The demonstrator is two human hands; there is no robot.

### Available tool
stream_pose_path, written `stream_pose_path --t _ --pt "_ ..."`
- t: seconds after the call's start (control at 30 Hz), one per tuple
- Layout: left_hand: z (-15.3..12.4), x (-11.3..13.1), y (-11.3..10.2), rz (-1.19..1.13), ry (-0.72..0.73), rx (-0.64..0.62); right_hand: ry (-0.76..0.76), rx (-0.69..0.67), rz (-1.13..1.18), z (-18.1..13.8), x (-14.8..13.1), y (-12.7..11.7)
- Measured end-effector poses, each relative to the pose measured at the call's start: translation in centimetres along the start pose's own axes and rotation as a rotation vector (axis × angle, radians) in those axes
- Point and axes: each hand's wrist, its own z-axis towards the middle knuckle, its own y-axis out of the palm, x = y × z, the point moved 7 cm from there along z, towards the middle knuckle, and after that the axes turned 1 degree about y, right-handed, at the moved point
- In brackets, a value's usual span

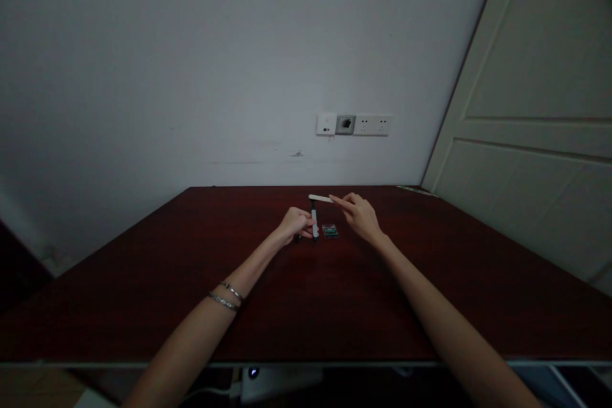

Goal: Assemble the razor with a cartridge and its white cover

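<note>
My left hand (297, 224) has its fingers closed round a slim grey stick with black ends (314, 217), which stands nearly upright. A small dark thing shows just under that hand, too small to name. My right hand (359, 213) grips the right end of a flat white strip (319, 198), held almost level. The strip's left end meets the top of the grey stick; whether the two are joined I cannot tell. On the table between my hands lies a small clear packet (329, 231) with greenish contents.
The dark red table (191, 331) reaches back to a pale wall with sockets (373, 125). A light panelled door (540, 95) stands along the right side. Below the front edge sits a white power strip (277, 382) with a cable.
</note>
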Motion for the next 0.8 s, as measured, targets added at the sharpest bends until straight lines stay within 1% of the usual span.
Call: stream_pose_path --t 0.07,0.17,0.27,0.37,0.47,0.57,0.7,0.8 --pt "0.0 0.0 -0.1 -0.018 -0.018 0.005 0.03 -0.01 -0.019 -0.3 1.1 0.3" --pt "-0.1 -0.1 -0.4 -0.019 -0.05 0.015 0.085 0.023 -0.017 -0.7 2.3 0.0" --pt "-0.2 -0.2 -0.1 0.003 -0.056 -0.001 0.056 0.032 0.035 -0.4 1.1 -0.1" --pt "-0.3 -0.1 0.4 0.029 -0.043 -0.02 0.013 -0.015 0.076 -0.2 0.2 0.4" --pt "-0.1 -0.3 0.3 0.046 -0.033 -0.017 0.025 -0.046 0.079 -0.5 1.2 0.9" --pt "0.0 -0.5 0.1 0.05 -0.042 -0.002 0.057 -0.023 0.067 -0.7 2.2 0.8" --pt "-0.1 -0.5 0.3 0.073 -0.04 -0.016 0.036 0.008 0.116 -0.4 1.0 0.5" --pt "-0.3 -0.1 0.3 0.082 -0.02 -0.021 0.016 -0.024 0.126 -0.4 0.9 0.9"
